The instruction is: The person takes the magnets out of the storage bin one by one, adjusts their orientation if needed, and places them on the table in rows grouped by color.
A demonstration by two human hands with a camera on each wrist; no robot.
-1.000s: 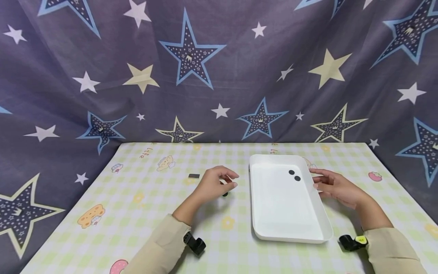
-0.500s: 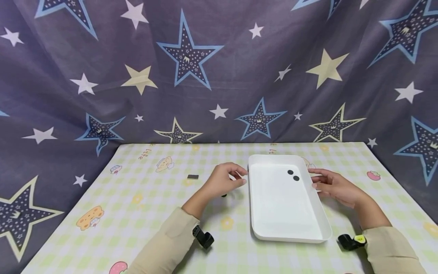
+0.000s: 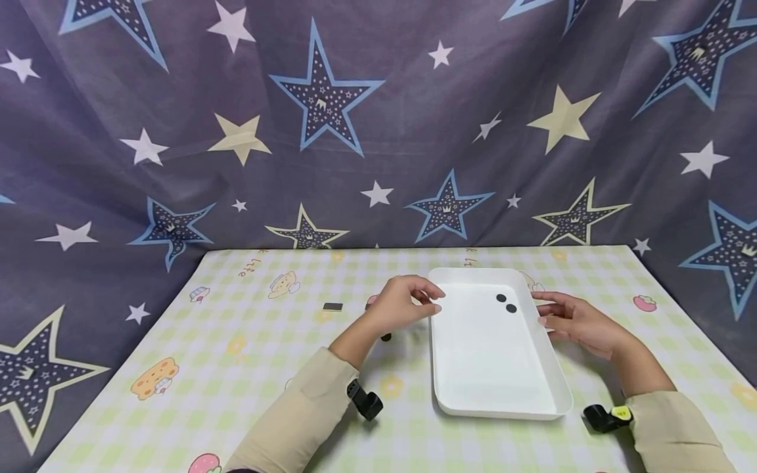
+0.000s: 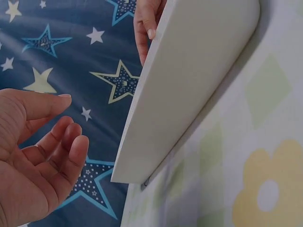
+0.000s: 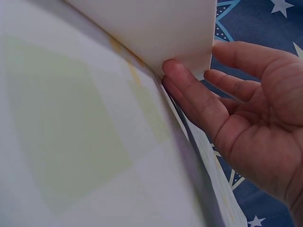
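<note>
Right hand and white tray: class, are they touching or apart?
Touching. The right wrist view shows the right hand with a fingertip pressed against the white tray wall.

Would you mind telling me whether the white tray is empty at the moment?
Not empty: the white tray holds two small black discs near its far end; the rest of its floor is bare.

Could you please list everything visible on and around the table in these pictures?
Tray: one, white, right of the table's centre.
Round discs: two, black, side by side inside the tray's far end.
Small flat rectangle: one, dark, on the tablecloth left of the left hand.
Small dark piece: one, black, on the cloth under the left wrist.
Tablecloth: one, green-and-white check with cartoon prints.
Backdrop: one, dark blue with stars.
Left hand: fingers curled, at the tray's left rim.
Right hand: fingers touching the tray's right wall.
</note>
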